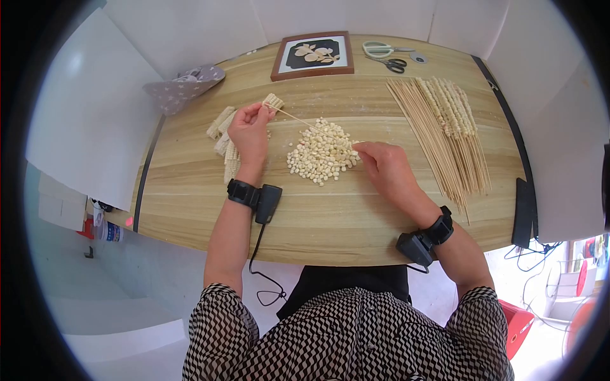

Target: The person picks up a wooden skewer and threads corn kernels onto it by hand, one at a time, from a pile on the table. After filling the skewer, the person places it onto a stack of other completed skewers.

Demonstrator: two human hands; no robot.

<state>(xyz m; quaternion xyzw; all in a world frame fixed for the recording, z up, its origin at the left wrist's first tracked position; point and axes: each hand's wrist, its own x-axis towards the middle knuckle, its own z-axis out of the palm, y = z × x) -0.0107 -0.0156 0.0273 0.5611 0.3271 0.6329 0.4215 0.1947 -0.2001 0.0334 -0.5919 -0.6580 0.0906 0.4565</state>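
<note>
A heap of pale corn kernels (323,152) lies on the wooden table between my hands. My left hand (250,130) is closed on one end of a thin wooden skewer (292,116), which slants down to the right over the heap. Stripped corn cobs (222,136) lie just left of and behind this hand, one of them by its fingertips. At the heap's right edge, my right hand (389,170) has thumb and index finger pinched together near the kernels; what is between the fingertips is too small to make out.
Bare skewers (422,136) and skewers threaded with kernels (448,108) lie at the right. A framed picture (312,55), green-handled scissors (378,48), black scissors (395,65) and a small grey disc (418,58) are at the back. Grey star-patterned cloth (184,89) rests at the back left.
</note>
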